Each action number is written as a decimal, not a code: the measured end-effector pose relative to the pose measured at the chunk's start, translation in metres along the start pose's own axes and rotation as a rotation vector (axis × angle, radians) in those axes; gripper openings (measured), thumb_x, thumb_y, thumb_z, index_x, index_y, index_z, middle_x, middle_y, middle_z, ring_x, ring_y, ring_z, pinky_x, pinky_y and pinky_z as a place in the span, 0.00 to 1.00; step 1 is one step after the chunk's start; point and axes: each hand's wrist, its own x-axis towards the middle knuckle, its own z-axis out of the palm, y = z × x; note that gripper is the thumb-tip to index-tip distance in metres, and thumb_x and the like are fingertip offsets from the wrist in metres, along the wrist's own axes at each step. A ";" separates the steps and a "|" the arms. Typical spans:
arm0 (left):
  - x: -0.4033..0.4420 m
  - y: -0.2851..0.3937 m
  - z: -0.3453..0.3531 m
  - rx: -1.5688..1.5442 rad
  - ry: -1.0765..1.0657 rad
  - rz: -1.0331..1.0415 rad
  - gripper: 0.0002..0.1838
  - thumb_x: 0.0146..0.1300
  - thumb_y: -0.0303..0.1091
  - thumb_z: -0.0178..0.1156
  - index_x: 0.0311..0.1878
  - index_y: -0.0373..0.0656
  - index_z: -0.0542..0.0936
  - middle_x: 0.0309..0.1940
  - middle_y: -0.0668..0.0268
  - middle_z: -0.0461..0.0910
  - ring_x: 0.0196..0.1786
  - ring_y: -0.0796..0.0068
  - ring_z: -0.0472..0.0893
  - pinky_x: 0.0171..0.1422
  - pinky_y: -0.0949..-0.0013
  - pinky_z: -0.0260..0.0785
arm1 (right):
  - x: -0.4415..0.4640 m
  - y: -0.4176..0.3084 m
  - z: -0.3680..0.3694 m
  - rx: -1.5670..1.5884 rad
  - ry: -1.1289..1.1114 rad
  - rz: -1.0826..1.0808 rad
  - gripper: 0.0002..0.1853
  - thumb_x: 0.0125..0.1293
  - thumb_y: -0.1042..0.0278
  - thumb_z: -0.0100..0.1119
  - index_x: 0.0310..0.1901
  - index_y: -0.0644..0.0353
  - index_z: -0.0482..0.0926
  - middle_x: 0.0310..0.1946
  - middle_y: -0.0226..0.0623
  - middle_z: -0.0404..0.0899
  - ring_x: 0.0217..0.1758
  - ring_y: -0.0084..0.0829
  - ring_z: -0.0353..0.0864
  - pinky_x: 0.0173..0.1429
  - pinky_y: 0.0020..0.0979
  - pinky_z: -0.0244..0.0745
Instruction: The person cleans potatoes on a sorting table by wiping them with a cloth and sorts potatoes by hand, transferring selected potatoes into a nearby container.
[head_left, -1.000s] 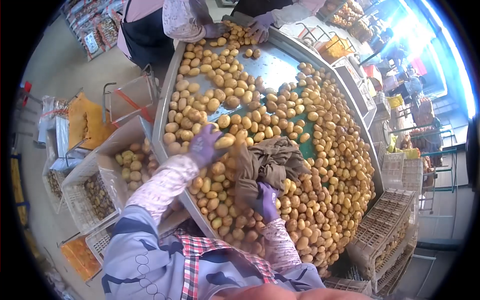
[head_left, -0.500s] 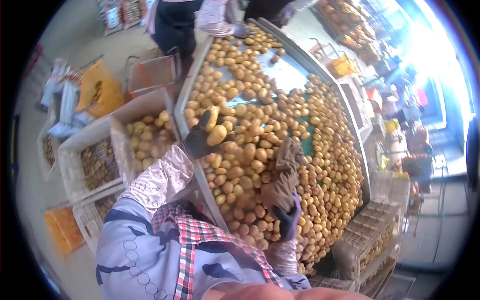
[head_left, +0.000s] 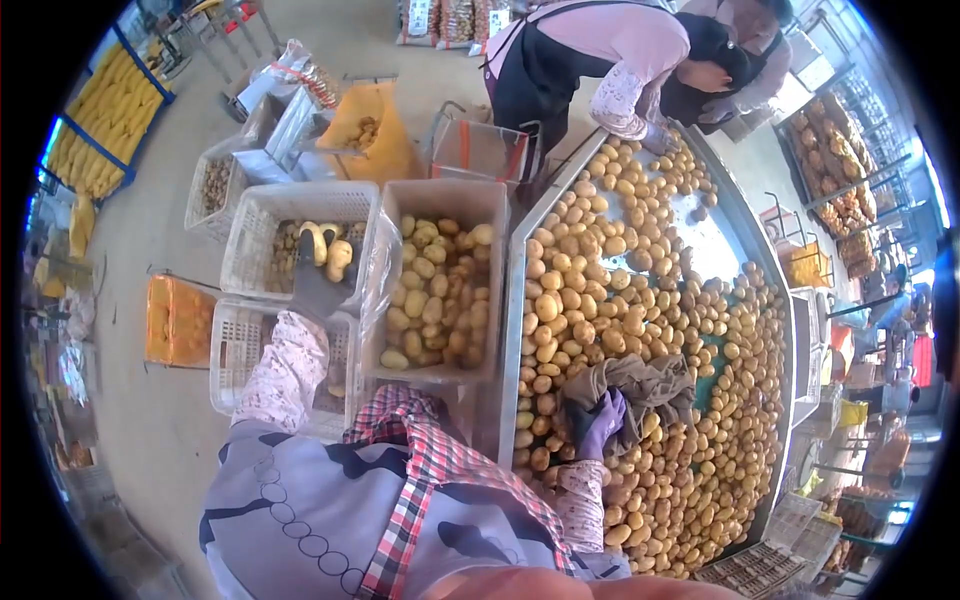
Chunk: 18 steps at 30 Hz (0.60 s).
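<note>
My left hand [head_left: 322, 290], in a dark glove, is closed on a few potatoes [head_left: 339, 260]. It is over a white plastic crate [head_left: 254, 213] with small potatoes in the bottom. Beside that crate, a lined box [head_left: 497, 282] holds a heap of larger potatoes [head_left: 434, 300]. My right hand [head_left: 602, 425], in a purple and black glove, grips a bunched brown cloth [head_left: 655, 390]. The cloth rests on the potatoes [head_left: 655, 510] spread over the metal sorting table [head_left: 515, 350]. The cloth hides part of the potatoes beneath it.
A second white crate [head_left: 226, 355] stands nearer me. Orange mesh sacks [head_left: 180, 320] sit on the floor at left. Across the table, a co-worker [head_left: 600, 60] bends over with a gloved hand on potatoes, and another person [head_left: 745, 50] stands beside. Stacked crates [head_left: 760, 570] are at lower right.
My view has turned left. My left hand has carried the potatoes from over the table to above the white crate. My right hand still holds the cloth over the table's potatoes.
</note>
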 end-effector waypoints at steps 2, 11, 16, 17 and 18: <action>0.000 -0.009 0.007 0.023 0.006 -0.076 0.24 0.65 0.58 0.58 0.56 0.52 0.76 0.51 0.62 0.79 0.51 0.68 0.81 0.44 0.70 0.77 | -0.005 0.000 -0.001 -0.060 0.009 -0.106 0.18 0.64 0.58 0.57 0.48 0.62 0.78 0.55 0.46 0.76 0.60 0.47 0.71 0.64 0.41 0.66; 0.014 -0.113 0.101 0.062 -0.277 -0.482 0.28 0.70 0.53 0.52 0.67 0.48 0.68 0.66 0.59 0.69 0.66 0.59 0.71 0.58 0.56 0.74 | -0.046 -0.031 -0.121 1.035 -0.116 0.260 0.22 0.52 0.81 0.59 0.53 0.66 0.75 0.42 0.34 0.80 0.42 0.29 0.80 0.46 0.29 0.79; 0.021 -0.179 0.140 0.280 -0.385 -0.672 0.28 0.70 0.51 0.53 0.65 0.43 0.68 0.55 0.60 0.76 0.54 0.63 0.79 0.50 0.64 0.77 | -0.062 -0.048 -0.208 1.122 0.305 0.134 0.25 0.53 0.77 0.59 0.57 0.67 0.73 0.49 0.38 0.79 0.48 0.31 0.80 0.51 0.31 0.78; 0.016 -0.196 0.147 0.360 -0.386 -0.601 0.26 0.70 0.50 0.53 0.62 0.40 0.70 0.50 0.59 0.79 0.48 0.64 0.81 0.49 0.65 0.77 | -0.063 -0.037 -0.207 0.976 0.368 0.076 0.26 0.54 0.76 0.60 0.57 0.67 0.73 0.52 0.40 0.78 0.49 0.30 0.80 0.51 0.29 0.77; 0.015 -0.207 0.154 0.528 -0.448 -0.599 0.25 0.71 0.49 0.53 0.59 0.38 0.72 0.44 0.61 0.81 0.43 0.68 0.82 0.46 0.68 0.77 | -0.063 -0.027 -0.200 0.910 0.328 0.190 0.27 0.55 0.73 0.63 0.58 0.67 0.72 0.52 0.38 0.77 0.53 0.29 0.76 0.55 0.31 0.75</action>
